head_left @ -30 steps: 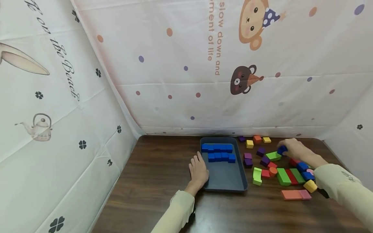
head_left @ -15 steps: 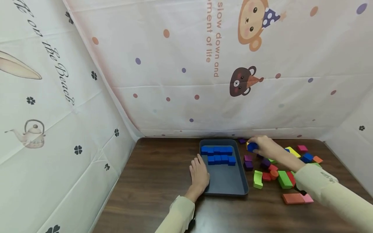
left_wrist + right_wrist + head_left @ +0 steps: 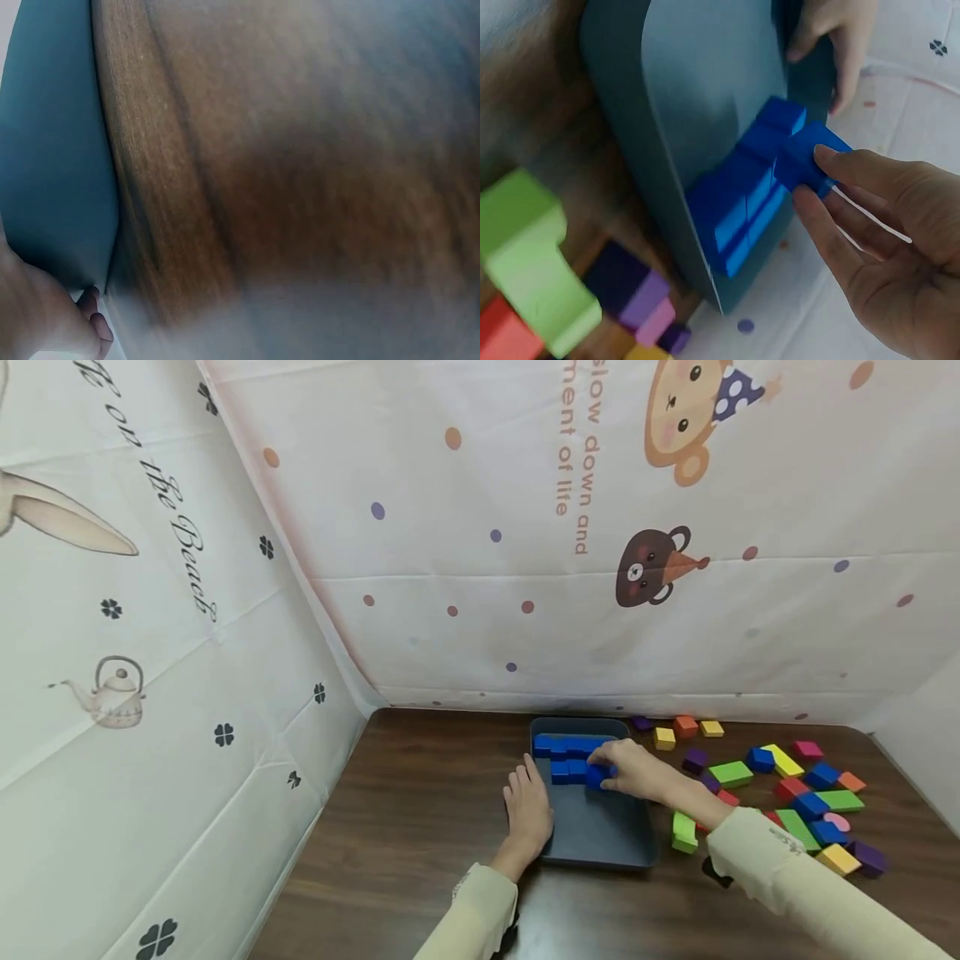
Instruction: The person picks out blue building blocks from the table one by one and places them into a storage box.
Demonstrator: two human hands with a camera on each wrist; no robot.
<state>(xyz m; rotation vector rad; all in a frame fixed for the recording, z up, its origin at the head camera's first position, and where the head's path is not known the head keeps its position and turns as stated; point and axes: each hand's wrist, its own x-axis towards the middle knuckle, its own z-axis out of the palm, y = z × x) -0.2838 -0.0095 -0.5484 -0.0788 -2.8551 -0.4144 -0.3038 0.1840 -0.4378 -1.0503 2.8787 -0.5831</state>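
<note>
Over the dark grey tray [image 3: 592,835], my right hand [image 3: 633,770] pinches a blue block [image 3: 808,159] between thumb and fingertips. The block is close above the front row of blue blocks [image 3: 567,772] and overlaps its right end in the head view. Behind that row lies a second row of blue blocks [image 3: 558,746], partly covered by my fingers. My left hand [image 3: 527,806] holds the tray's left wall; in the right wrist view its thumb [image 3: 804,41] lies at the inner side and a finger [image 3: 847,79] outside.
Right of the tray lie many loose blocks, among them a light green arch block [image 3: 683,833], a purple block [image 3: 695,761], yellow block [image 3: 838,859] and blue block [image 3: 827,833]. Printed cloth [image 3: 450,643] walls off the brown table [image 3: 420,793] at the back and sides.
My right hand has carried the blue block left from among the loose blocks to above the tray. My left hand stays at the tray's left side. The head view shifted slightly.
</note>
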